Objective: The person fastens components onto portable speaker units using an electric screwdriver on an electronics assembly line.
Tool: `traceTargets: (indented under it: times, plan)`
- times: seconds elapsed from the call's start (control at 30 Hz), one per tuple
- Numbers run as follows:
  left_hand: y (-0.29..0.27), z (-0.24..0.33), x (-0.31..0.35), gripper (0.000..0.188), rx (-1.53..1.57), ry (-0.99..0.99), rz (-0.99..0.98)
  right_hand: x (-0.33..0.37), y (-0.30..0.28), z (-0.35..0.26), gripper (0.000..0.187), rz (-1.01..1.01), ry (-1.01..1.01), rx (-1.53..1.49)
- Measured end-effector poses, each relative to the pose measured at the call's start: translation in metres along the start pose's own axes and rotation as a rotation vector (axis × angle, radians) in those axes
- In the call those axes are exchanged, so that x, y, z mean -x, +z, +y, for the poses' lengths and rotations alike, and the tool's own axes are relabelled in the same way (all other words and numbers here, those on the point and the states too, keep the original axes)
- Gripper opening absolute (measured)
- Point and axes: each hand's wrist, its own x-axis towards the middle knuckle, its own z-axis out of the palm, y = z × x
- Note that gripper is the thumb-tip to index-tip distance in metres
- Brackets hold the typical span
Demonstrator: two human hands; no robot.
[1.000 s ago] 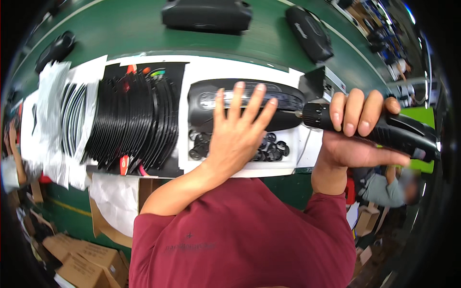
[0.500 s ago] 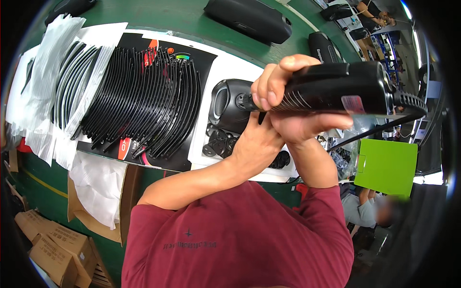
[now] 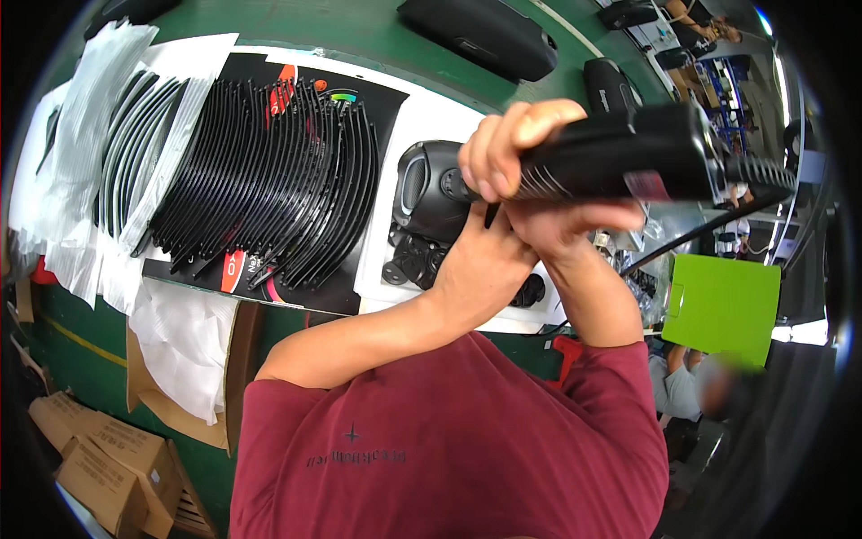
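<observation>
Far left of my grip, clear bags (image 3: 85,135) lay on the green bench (image 3: 359,36), and beside them a fanned row of thin black curved strips (image 3: 260,180) rested on a black sheet. Below those, well under my hands, white wrapping sat in an open carton (image 3: 193,368). Nearer, just left of and beneath my grip, a black speaker shell (image 3: 431,189) lay on white paper with a cluster of small black round parts (image 3: 413,262) by it. My left hand (image 3: 480,260) came up under the tool, its palm pressed against my right hand; its fingers were hidden, so I could not tell how far they were closed. My right hand (image 3: 521,153) was wrapped tight around the front end of a black power driver (image 3: 628,153), held level above the shell, its bit (image 3: 491,214) pointing down beside my left hand. The driver's cable (image 3: 700,235) ran off right of my grip, above a green board (image 3: 723,305).
</observation>
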Motion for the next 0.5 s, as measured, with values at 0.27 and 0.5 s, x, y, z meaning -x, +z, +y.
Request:
traceTargets:
  times: [0.27,0.5]
  plan:
    - [-0.022,-0.005,-0.050,0.040,-0.205,0.066,-0.111,0.073,-0.038,-0.131,0.096,0.500,-0.439,0.082]
    - [-0.026,-0.040,-0.094,0.034,-0.014,-0.017,-0.353,0.290,-0.109,-0.168,0.054,1.592,-0.150,0.450]
